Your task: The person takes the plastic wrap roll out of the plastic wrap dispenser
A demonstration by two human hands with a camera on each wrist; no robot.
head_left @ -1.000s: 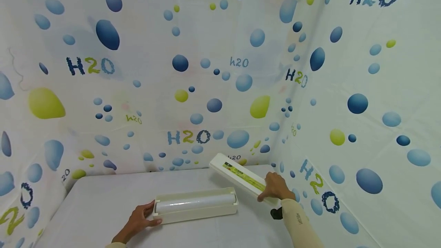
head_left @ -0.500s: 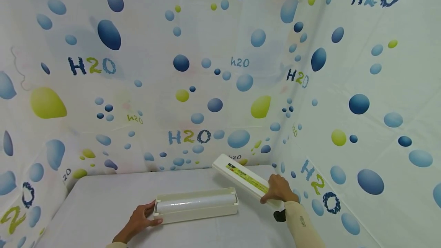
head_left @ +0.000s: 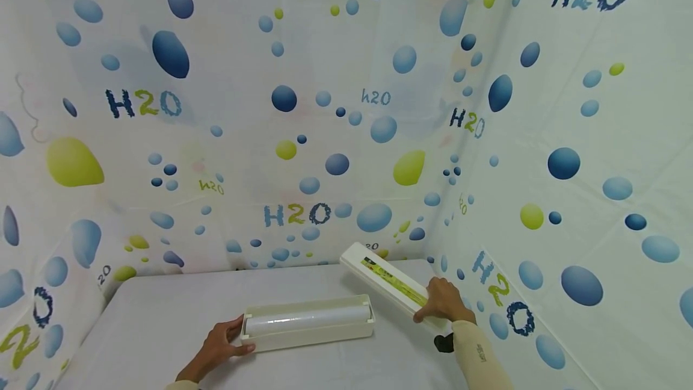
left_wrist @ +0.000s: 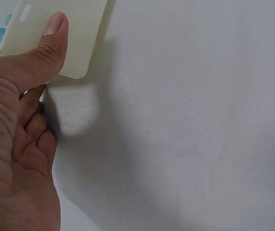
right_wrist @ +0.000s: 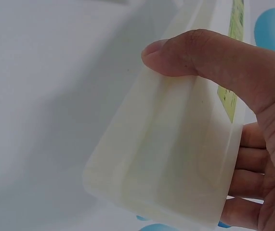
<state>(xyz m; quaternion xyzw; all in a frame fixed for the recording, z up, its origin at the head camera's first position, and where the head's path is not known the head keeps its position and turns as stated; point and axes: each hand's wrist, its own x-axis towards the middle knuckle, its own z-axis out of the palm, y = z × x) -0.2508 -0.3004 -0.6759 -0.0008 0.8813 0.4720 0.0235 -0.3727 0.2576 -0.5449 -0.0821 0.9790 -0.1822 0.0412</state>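
A long cream plastic box lies uncovered on the table, with a shiny roll of clear wrap inside it. At its left end, my left hand grips the box, thumb on the near side. The left wrist view shows that thumb pressed on the box's end wall. My right hand holds the box's white lid, which bears a yellow-green label. The lid tilts, its far end raised, to the right of the box. In the right wrist view, thumb and fingers clasp the lid from opposite sides.
A white cloth covers the table. Behind it hangs a white curtain with blue and green drops and H2O lettering, and another curtain side stands close to the right arm. A small black object sits by the right wrist.
My right hand has shifted a little to the right with the lid, away from the box. My left hand and the box have stayed in place.
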